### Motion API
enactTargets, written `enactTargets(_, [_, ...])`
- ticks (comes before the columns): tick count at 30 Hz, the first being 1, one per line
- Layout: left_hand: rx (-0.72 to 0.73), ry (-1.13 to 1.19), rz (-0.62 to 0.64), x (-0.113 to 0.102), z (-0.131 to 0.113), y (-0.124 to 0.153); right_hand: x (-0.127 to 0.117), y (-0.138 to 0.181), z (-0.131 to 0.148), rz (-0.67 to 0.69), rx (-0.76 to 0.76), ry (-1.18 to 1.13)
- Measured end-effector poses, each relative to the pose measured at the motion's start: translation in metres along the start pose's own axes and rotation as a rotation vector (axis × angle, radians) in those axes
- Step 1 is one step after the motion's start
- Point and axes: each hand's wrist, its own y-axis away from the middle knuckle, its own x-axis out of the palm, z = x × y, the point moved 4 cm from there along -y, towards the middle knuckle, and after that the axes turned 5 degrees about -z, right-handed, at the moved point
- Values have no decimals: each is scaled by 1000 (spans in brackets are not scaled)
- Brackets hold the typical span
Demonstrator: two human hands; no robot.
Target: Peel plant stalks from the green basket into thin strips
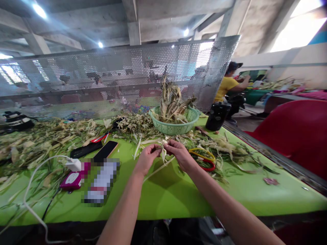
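My left hand and my right hand meet above the green table, both pinched on a pale dried leaf strip held between them. The strip's long end trails down and left under my left wrist. Loose dried leaves cover the table's far half. Behind my hands a green mesh basket is full of dried husks.
Two phones, a white charger with cable and a pink device lie left. Yellow and red handled scissors lie right. A black jug, a perforated metal screen, a red chair and a person in yellow are beyond.
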Motion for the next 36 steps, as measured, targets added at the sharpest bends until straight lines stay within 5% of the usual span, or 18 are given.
enactTargets(11, [-48, -22, -30, 0, -1, 0, -5, -1, 2, -100, -77, 49])
enactTargets(18, [28, -14, 7, 3, -7, 0, 1, 3, 4, 9, -32, -12])
enactTargets(26, [-99, 27, -6, 1, -2, 1, -3, 0, 4, -64, -98, 77])
enactTargets(36, [-71, 139, -226, -13, 7, -8, 0, 1, 2, -56, -48, 74])
